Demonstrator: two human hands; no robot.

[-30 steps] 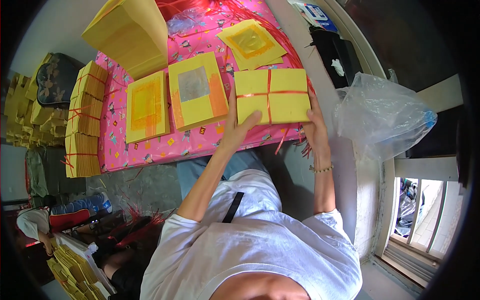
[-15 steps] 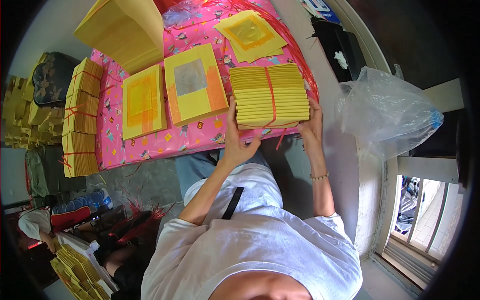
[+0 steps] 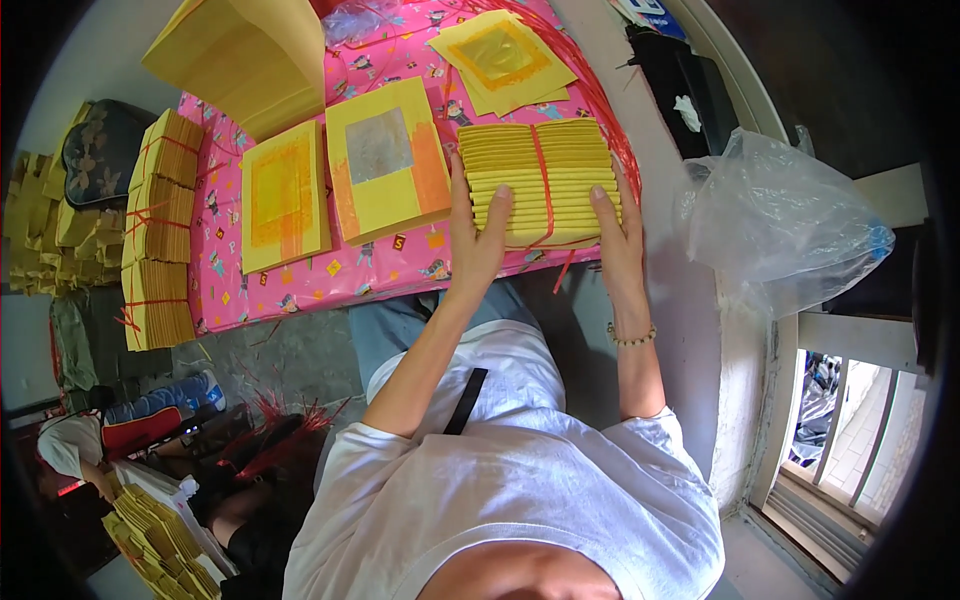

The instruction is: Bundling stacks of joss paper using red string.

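Between my hands is a bundle of folded yellow paper [image 3: 525, 180], with a red tie [image 3: 546, 175] running around it. It lies at the near right edge of the table. My left hand [image 3: 478, 228] clasps its left side, thumb on the near folds. My right hand [image 3: 622, 240], a beaded bracelet at its wrist, clasps the right side in the same way. Left of the bundle lie a yellow paper stack with a silver patch [image 3: 380, 150] and another with an orange-framed patch [image 3: 285, 195]. Loose patterned sheets [image 3: 500, 60] lie beyond the bundle.
Tied yellow bundles [image 3: 158, 225] line the left edge of the pink patterned tablecloth [image 3: 345, 275]. A large yellow sheet [image 3: 245, 70] rises at the back. Red strands [image 3: 610, 115] trail along the right edge, near a clear plastic bag [image 3: 780, 220]. Another person [image 3: 65, 450] is at lower left.
Both thumbs have moved up onto the near folds of the bundle. The hands have shifted slightly farther up its sides, and the bundle sits a little farther from me.
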